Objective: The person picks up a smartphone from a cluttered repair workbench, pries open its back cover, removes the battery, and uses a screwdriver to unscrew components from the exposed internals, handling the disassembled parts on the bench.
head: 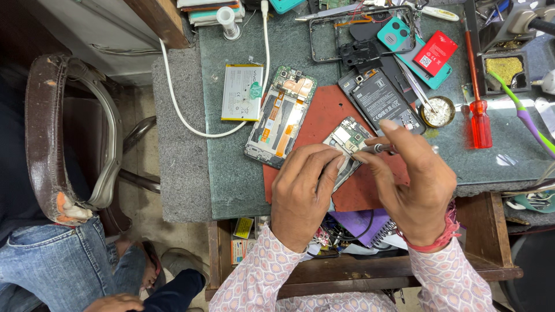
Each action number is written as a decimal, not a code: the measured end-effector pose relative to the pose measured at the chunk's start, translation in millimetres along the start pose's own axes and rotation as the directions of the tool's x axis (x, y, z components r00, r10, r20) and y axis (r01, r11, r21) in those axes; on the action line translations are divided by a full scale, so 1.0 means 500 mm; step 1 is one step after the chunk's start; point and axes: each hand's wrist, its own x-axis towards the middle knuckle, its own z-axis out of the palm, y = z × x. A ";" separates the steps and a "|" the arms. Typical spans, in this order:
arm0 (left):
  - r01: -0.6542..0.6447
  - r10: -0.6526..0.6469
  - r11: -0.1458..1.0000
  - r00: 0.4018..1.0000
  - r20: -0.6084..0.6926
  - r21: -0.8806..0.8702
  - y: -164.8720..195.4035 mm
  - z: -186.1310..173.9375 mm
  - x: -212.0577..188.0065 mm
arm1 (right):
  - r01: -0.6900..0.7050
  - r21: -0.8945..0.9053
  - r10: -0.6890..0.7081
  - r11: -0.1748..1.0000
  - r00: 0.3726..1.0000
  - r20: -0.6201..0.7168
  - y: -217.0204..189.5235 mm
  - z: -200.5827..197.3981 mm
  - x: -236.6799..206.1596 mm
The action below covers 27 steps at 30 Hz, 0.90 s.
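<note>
single head-worn view, looks almost straight down from above the person's hands onto a green stone workbench (243,173), close range. near bench edge sits low in frame, an open drawer (370,266) below it, floor at left.

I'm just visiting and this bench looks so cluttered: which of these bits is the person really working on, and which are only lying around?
In hand:
left hand steadying the opened phone
right hand holding a small screwdriver to it
red mat underneath

Lying about:
second opened phone
loose battery
white cable
red-handled screwdriver
teal back cover
</note>
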 end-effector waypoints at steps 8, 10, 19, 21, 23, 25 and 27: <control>0.003 -0.003 1.000 1.000 -0.001 -0.011 -0.002 0.003 -0.002 | -0.057 0.103 0.049 0.993 0.995 0.082 -0.021 -0.019 0.033; -0.008 0.008 1.000 1.000 -0.006 -0.007 -0.003 0.005 -0.004 | -0.113 0.201 0.088 0.973 0.987 0.131 -0.030 -0.030 0.040; -0.023 0.022 0.999 1.000 0.023 0.038 -0.003 0.003 -0.005 | -0.133 0.098 0.132 0.986 0.991 0.014 -0.054 -0.033 0.049; -0.025 0.024 0.999 0.999 0.026 0.045 -0.003 0.002 -0.005 | -0.158 0.172 0.155 0.972 0.987 0.032 -0.055 -0.032 0.048; -0.035 0.033 0.998 0.999 0.033 0.049 -0.001 0.003 -0.007 | -0.206 0.248 0.205 0.947 0.978 0.027 -0.056 -0.030 0.046; -0.038 0.036 0.998 0.999 0.037 0.044 0.000 0.004 -0.007 | -0.145 0.106 0.149 0.984 0.988 -0.028 -0.060 -0.030 0.045; -0.045 0.043 0.998 0.998 0.039 0.050 -0.001 0.002 -0.007 | -0.120 0.072 0.123 0.990 0.991 -0.045 -0.064 -0.029 0.047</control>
